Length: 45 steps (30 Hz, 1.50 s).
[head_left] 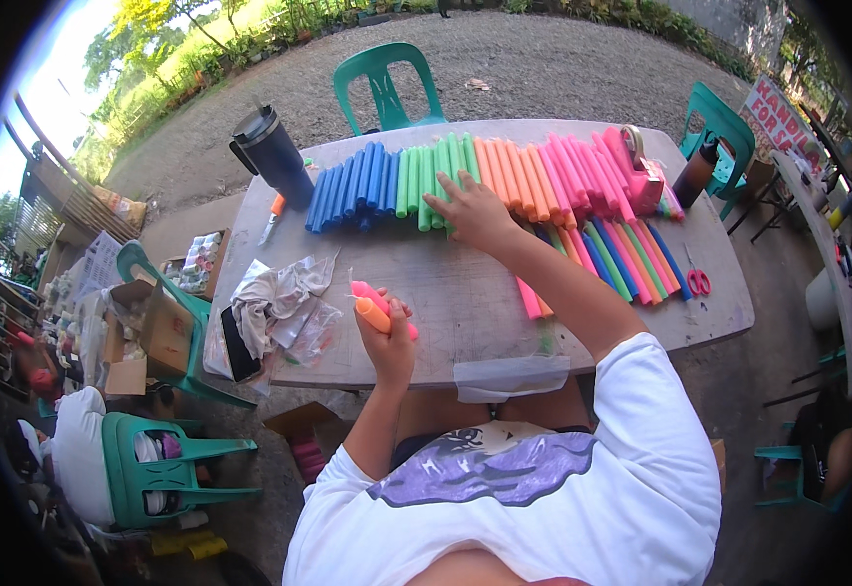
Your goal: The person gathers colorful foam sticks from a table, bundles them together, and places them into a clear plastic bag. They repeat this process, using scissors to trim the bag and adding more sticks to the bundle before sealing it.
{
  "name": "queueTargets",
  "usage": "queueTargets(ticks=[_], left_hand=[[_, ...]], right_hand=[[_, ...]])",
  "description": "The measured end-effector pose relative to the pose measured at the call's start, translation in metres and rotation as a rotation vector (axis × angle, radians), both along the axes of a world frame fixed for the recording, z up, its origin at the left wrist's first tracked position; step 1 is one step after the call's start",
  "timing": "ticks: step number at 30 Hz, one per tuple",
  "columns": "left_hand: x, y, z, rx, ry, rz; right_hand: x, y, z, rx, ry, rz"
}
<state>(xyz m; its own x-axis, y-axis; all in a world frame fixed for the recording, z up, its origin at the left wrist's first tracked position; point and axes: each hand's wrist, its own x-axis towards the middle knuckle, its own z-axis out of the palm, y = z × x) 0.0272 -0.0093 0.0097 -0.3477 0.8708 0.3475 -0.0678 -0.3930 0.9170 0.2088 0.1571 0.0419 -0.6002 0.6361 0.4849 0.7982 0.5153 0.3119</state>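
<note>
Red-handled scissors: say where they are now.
In the head view, the red-handled scissors lie toward the right end of the pale table, just right of a slim blue candle.

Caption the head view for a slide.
A pink candle and an orange candle in the left hand, the right hand spread over green candles.

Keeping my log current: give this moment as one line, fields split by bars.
left hand: holding pink and orange candles | right hand: over green candles | row's left end: blue candles | table's right side: red scissors
</note>
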Motion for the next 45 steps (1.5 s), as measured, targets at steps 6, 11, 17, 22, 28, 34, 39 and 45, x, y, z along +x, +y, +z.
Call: queueTargets(ticks=[6,11,17,22,28,34,39,45], left_hand=[[-0.002,0.007,0.001,-0.104,-0.079,-0.111],[0.01,0.023,0.008,-0.284,-0.338,-0.181],[0.027,0.048,0.006,-0.567,-0.739,-0.419],[0.038,0.061,0.011,-0.642,-0.838,-0.892],[0.046,0.038,0.019,-0.484,-0.574,-0.783],[0.062,0.024,0.052,-0.009,-0.098,-0.526],[0.042,0.031,-0.004,0.014,0.248,-0.492],[0.04,0.013,-0.024,0.122,0.446,-0.406]], right_hand=[[-0.011,-0.025,-0.019,-0.096,-0.074,-0.138],[-0.017,-0.063,0.007,-0.103,0.122,-0.082],[-0.005,-0.064,-0.002,-0.188,0.281,-0.014],[-0.006,-0.157,0.014,-0.357,0.434,0.107],[0.022,-0.199,0.042,-0.62,0.773,0.287],[0.006,-0.164,0.039,-0.846,1.477,0.418],[-0.009,-0.159,0.014,-0.798,1.498,0.509],[-0.009,-0.161,-0.021,-1.1,1.487,0.331]])
